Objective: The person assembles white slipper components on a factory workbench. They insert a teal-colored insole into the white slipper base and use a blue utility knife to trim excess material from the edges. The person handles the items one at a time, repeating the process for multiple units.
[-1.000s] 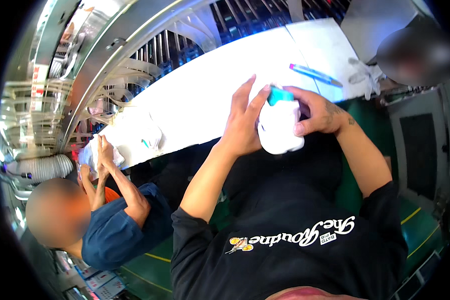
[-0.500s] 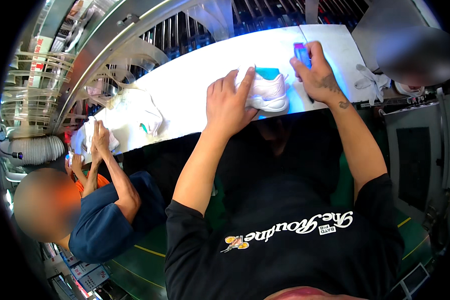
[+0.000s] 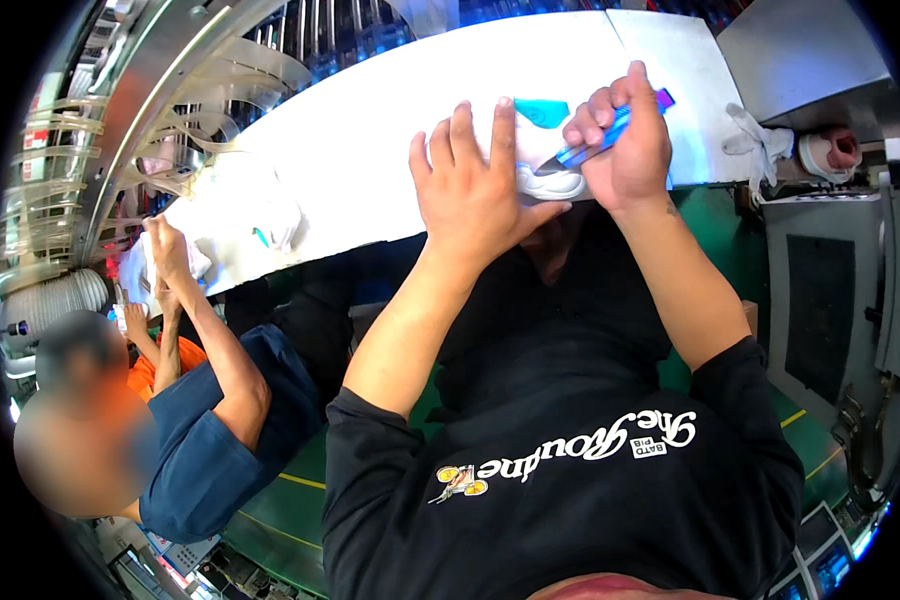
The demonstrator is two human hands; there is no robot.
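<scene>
Your spread left hand [image 3: 470,200] covers the left part of the white sneaker [image 3: 532,142] on the tabletop [image 3: 370,130], while your right hand [image 3: 630,150], clamped around the blue cutter [image 3: 595,148], slants it leftward, tip at the sneaker's sole [image 3: 567,188].

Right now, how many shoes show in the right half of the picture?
2: a white shoe partly covered by the left hand, and a white-and-pink shoe right of the white glove. Others may be hidden.

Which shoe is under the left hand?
The white shoe with teal at its opening, by the blue tool in the right hand; the pink-lined shoe, far right, is untouched.
</scene>
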